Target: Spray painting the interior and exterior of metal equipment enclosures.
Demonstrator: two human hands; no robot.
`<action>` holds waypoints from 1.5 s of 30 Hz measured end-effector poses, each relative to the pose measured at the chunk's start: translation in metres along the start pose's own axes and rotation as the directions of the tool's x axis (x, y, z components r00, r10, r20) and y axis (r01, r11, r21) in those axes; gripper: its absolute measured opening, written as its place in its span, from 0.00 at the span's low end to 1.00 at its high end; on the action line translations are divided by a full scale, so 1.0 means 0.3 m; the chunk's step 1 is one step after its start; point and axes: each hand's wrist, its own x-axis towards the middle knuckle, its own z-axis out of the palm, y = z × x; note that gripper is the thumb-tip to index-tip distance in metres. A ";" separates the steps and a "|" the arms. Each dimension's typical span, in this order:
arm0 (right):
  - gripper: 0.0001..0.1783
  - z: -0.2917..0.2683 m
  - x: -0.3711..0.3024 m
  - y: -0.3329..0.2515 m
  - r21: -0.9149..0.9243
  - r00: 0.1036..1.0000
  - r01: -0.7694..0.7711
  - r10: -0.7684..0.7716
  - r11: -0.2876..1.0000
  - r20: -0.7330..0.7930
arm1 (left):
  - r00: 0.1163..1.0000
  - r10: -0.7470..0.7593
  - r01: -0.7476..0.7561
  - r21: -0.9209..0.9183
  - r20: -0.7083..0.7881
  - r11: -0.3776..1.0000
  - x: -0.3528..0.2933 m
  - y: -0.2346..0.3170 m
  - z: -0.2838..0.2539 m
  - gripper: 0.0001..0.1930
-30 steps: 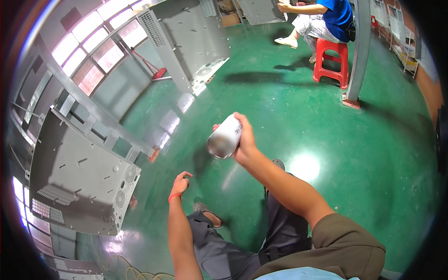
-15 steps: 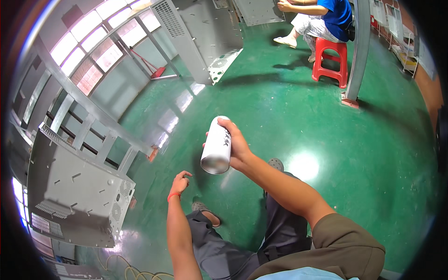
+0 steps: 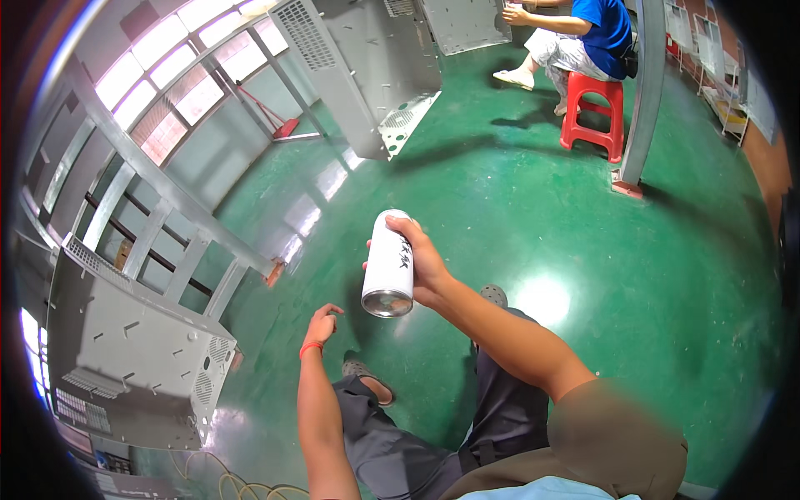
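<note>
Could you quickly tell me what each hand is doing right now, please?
Left hand: empty, fingers loosely curled, held above the green floor.
Right hand: closed around a white cylindrical metal spray can.

Right arm extended forward, bent at elbow; right hand raised, fingers curled closed in a grasp. Left arm reaches down-forward; left hand empty, fingers loosely curled; red band on wrist.

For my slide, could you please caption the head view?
Right hand grips a white spray can above a green floor.
</note>
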 end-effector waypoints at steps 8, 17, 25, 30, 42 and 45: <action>0.34 0.002 0.002 -0.059 -0.016 1.000 -0.002 0.002 1.000 -0.014 | 1.000 -0.003 0.002 -0.007 -0.008 1.000 0.037 0.035 0.029 0.22; 0.53 -0.009 -0.013 -0.171 0.032 0.999 -0.030 0.030 0.999 -0.026 | 1.000 -0.022 0.022 0.010 -0.012 1.000 0.070 0.099 0.091 0.21; 0.50 -0.057 0.006 -0.246 -0.025 1.000 0.013 -0.013 1.000 0.003 | 1.000 -0.020 0.020 -0.003 -0.019 1.000 0.109 0.136 0.150 0.21; 0.50 -0.068 0.016 -0.287 -0.135 0.996 -0.006 0.018 0.991 0.091 | 1.000 -0.006 0.006 -0.002 -0.017 1.000 0.146 0.159 0.178 0.21; 0.48 -0.062 0.086 -0.287 -0.159 0.989 -0.024 0.047 0.987 0.140 | 1.000 0.000 0.000 -0.009 -0.021 1.000 0.238 0.177 0.171 0.21; 0.47 -0.048 0.102 -0.279 -0.160 0.989 -0.031 0.053 0.987 0.140 | 0.999 0.029 -0.028 0.052 -0.030 0.998 0.258 0.149 0.150 0.22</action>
